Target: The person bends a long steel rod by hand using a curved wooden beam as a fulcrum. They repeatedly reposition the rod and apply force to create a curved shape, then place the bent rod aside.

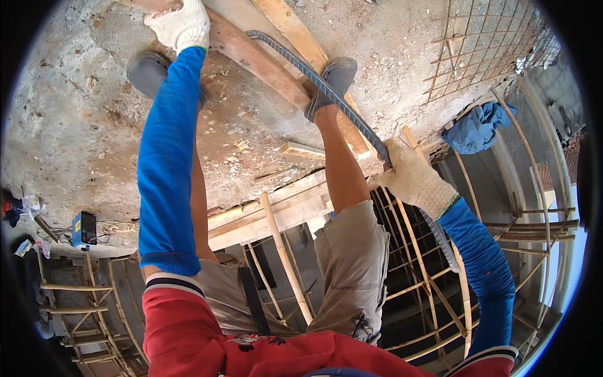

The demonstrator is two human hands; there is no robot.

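Note:
My left hand [180,26], in a cream knit glove, is at the top with its fingers closed round a reddish wooden plank [260,64]. That plank slants down to the right, ending by my right foot. A dark ribbed steel bar [314,76] with a bent far end passes over the plank and in front of my right shoe [339,74]. Lower down, my right hand [418,179], gloved alike, is wrapped round this bar. Its near end [447,248] sticks out below my wrist. A paler board [295,28] lies under the bar.
Rough concrete with rubble surrounds my feet. Beyond its near edge are drops with bamboo scaffolding [286,257]. Rusty steel mesh [480,44] lies at the far right, a blue cloth [478,127] hangs nearer, and a blue box with wires [84,230] stands left.

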